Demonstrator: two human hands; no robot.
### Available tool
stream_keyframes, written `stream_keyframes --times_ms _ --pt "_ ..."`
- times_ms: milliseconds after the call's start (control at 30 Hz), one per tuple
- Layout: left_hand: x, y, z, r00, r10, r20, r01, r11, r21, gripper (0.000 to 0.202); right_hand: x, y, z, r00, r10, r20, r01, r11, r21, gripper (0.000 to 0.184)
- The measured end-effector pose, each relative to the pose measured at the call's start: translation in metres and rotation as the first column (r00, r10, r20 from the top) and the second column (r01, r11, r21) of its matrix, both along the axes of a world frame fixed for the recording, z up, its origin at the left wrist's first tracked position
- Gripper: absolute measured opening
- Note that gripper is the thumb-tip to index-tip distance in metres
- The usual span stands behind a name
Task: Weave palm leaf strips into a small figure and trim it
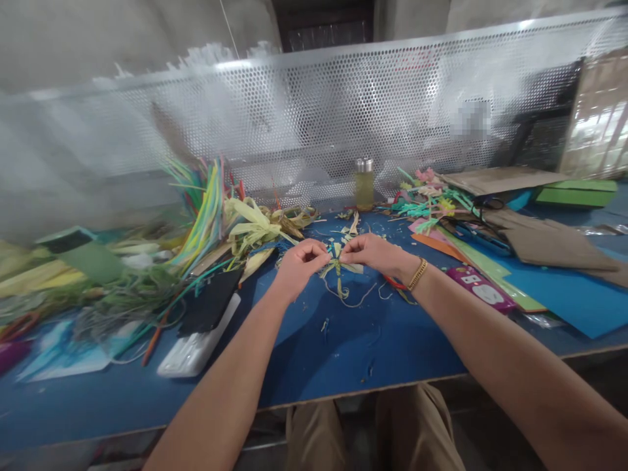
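Above the blue table, between my two hands, is a small knotted corn-husk piece (338, 269), pale green and yellow, with thin strands hanging below it. My left hand (305, 260) is closed in a pinch at its left side, near a bit of blue at the top. From the right, my right hand (369, 254) pinches the piece with thumb and forefinger; a gold bracelet (417, 274) circles that wrist. The fingertips partly cover the husk. A thin loose string (350, 305) curls on the table under it.
Dry corn husks (255, 226) and colourful pipe cleaners (209, 196) pile up at left, beside a black phone-like slab (210, 302) and a white case (189, 356). A lidded bottle (364, 183) stands behind my hands. Coloured paper (554, 294) and cardboard (559, 242) lie right. A perforated metal screen (314, 111) closes the back.
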State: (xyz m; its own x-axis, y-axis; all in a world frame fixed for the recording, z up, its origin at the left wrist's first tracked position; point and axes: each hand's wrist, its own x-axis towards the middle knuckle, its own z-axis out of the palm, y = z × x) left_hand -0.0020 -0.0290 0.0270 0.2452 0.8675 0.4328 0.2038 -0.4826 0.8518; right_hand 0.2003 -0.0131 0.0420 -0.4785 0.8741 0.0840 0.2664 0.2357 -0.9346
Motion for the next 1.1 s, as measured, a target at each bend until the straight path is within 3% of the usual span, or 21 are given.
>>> stream_keyframes --times_ms 100,233,333,467,633,867,1100 --pt "0.000 -0.001 0.000 1.000 -0.025 0.000 0.025 1.000 -0.002 0.018 -0.001 0.000 -0.001 1.000 -0.011 0.002 0.011 1.000 -0.021 0.017" --pt "0.000 -0.001 -0.003 0.985 -0.133 0.109 0.149 0.976 -0.156 0.020 -0.001 -0.001 -0.002 1.000 -0.002 0.029 0.003 1.000 -0.013 0.017" --pt "0.000 0.000 -0.005 0.979 -0.144 0.147 0.175 0.958 -0.227 0.021 -0.002 0.000 -0.003 0.999 0.004 0.040 -0.002 1.000 -0.032 0.015" --pt "-0.001 0.003 -0.006 0.994 -0.098 0.056 0.110 0.953 -0.281 0.021 -0.003 0.003 -0.006 0.999 -0.005 0.036 0.006 1.000 -0.030 0.012" --pt "0.001 0.005 -0.009 0.999 -0.025 0.026 0.031 0.966 -0.258 0.022 -0.003 0.006 -0.009 0.998 -0.041 0.047 0.041 0.999 -0.009 0.015" --pt "0.002 0.003 -0.005 0.997 0.052 -0.050 -0.062 0.971 -0.229 0.023 -0.005 0.009 -0.012 0.987 -0.023 0.161 -0.006 0.984 0.179 0.013" --pt "0.010 -0.006 0.002 0.976 0.105 -0.190 -0.142 0.970 -0.196 0.014 -0.011 0.003 -0.006 0.938 -0.138 0.317 0.023 0.939 0.342 0.015"
